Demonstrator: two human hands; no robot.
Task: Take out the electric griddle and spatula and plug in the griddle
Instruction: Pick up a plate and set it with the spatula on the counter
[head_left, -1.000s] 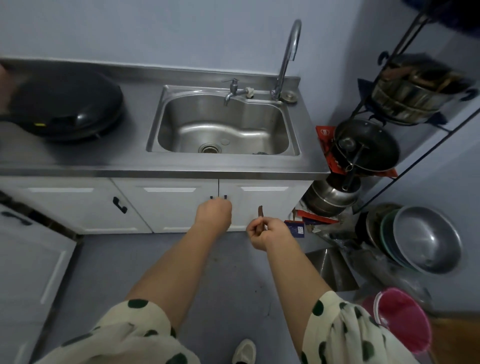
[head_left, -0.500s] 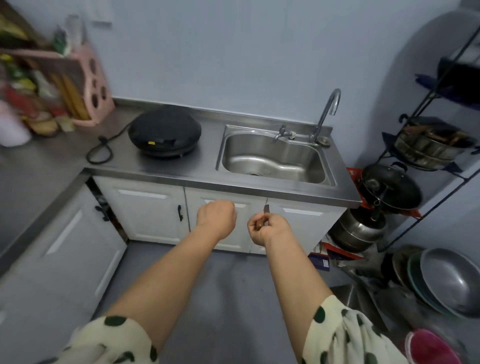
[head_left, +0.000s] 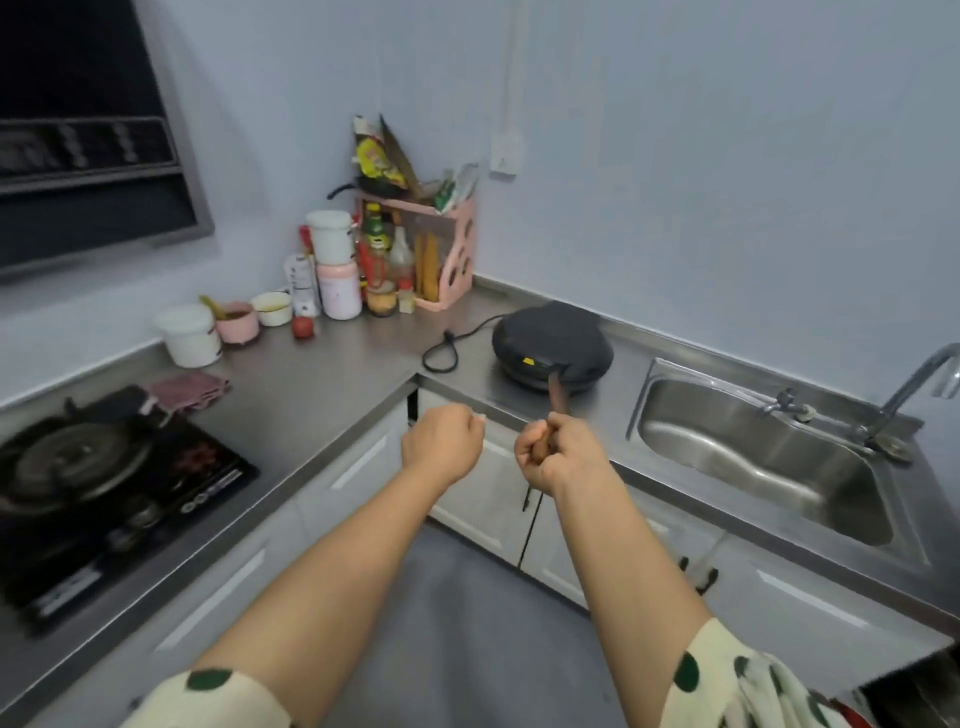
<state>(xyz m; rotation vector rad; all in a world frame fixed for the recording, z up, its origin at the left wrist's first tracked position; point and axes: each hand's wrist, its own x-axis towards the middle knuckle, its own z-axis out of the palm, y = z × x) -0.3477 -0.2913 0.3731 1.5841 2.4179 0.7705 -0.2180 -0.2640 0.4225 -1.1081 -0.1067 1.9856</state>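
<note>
The view has swung away from the cupboard under the sink and now faces the corner of the worktop. The electric griddle already stands there, closed, its cord lying loose beside it. The right hand is clenched around a brown handle, probably the spatula. The left hand is a loose fist holding nothing. The wall socket above seems free, so plugging in remains.

Both forearms extended forward; left hand fisted, empty; right hand fisted around brown handle.
</note>
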